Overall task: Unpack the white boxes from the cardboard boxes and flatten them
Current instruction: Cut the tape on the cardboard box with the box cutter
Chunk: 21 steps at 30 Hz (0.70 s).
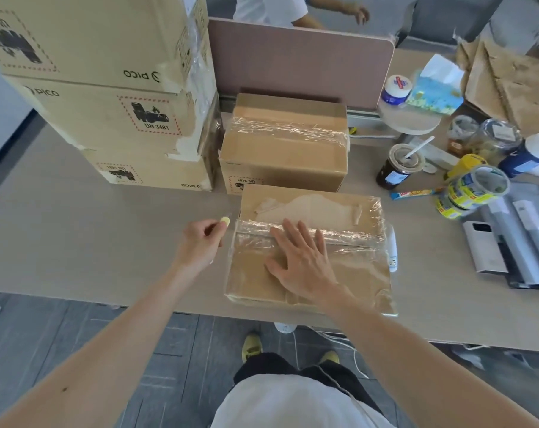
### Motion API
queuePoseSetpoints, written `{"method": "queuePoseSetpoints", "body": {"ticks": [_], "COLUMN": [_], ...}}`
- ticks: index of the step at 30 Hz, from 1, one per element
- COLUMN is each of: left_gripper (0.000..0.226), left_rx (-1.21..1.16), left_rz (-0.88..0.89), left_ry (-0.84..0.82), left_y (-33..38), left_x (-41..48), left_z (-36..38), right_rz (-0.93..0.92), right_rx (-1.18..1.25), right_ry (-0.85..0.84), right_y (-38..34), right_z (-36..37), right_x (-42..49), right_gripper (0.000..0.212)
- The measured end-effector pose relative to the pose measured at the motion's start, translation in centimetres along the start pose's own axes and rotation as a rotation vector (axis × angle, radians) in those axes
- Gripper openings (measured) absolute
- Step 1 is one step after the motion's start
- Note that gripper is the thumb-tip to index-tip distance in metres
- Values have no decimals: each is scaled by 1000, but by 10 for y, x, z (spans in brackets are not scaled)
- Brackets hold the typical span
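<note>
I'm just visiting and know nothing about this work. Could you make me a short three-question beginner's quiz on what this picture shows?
1. True or false: the taped brown cardboard box nearest the person is already open.
2. Which hand presses flat on that box's clear tape? A) left hand B) right hand
3. Fill in: the left hand pinches a small ____-coloured tool beside the box's left edge.

Key:
1. False. Clear tape still covers the seam, and no white boxes show.
2. B. The right palm lies open on the lid.
3. Yellow. What sort of tool it is cannot be told; it may be a cutter for the tape.
</note>
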<state>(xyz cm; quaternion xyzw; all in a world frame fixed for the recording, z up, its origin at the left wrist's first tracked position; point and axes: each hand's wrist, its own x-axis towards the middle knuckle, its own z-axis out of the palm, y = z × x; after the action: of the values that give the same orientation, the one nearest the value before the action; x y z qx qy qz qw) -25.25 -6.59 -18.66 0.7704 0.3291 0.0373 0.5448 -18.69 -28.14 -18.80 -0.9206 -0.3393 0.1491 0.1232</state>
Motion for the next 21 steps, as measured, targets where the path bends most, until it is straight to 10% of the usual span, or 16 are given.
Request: {"method": "queuePoseSetpoints", "body": {"ticks": [21], "left_gripper": [55], "left_rx": [133], "left_rz": [174], "left_ry": [-164], "left_y": [-22], "left_x": [14], "left_z": [-1], "right_rz": [53], "right_rx": [-74], "right_ry": [54], "right_y": [-1], "right_z": [16], "right_x": [2], "right_gripper": [63]}}
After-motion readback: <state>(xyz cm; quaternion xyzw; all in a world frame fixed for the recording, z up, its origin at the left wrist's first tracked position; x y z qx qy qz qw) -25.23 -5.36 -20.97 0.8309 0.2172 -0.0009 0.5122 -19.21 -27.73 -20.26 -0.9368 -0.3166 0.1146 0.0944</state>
